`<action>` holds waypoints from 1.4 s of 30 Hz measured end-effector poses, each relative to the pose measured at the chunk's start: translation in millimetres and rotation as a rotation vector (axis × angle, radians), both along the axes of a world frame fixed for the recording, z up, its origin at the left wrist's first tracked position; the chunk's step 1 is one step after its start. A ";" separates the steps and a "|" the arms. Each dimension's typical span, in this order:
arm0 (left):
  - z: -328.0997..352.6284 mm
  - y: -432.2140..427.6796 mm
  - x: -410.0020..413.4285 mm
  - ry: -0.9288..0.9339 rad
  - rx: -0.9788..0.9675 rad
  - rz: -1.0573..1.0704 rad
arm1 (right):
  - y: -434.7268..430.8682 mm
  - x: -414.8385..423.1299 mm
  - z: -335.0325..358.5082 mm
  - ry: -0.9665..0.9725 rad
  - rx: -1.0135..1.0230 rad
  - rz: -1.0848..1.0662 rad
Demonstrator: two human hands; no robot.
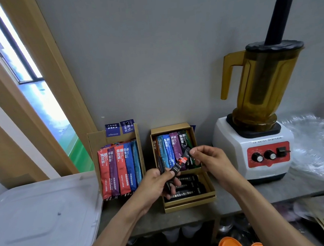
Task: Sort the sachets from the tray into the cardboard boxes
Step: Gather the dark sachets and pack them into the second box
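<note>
A black sachet (181,162) is pinched at its far end by the right hand (213,161). Its near end is gripped, with other sachets (160,164), by the left hand (156,182) above the right cardboard box (190,205), presumably for separation.

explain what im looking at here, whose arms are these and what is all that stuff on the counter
There is no machine here: a person wears one camera on the head, looking down, so the two arms are their own. The left hand and right hand together hold one black sachet, the right pinching its top end. On the grey counter stand two cardboard boxes: the left box holds coloured sachets, and the right box has more, upright at the back, with black ones lying in front. A pale tray lies at lower left, and a blender stands on the right.
</note>
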State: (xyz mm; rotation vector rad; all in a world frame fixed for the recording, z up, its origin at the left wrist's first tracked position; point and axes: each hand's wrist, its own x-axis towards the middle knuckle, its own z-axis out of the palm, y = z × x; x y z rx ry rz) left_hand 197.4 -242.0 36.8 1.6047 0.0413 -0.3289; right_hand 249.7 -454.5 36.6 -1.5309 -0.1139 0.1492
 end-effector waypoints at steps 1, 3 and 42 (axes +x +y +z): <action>0.1 0.1 0.3 -0.002 -0.002 -0.002 | 0.2 -1.0 1.5 0.004 0.007 -0.004; 0.0 -0.1 0.5 -0.007 -0.010 -0.004 | 0.3 -1.5 2.9 0.018 0.036 -0.011; -13.4 3.2 9.5 -0.149 0.130 0.149 | -0.4 -1.3 -3.1 -0.183 -0.246 -0.022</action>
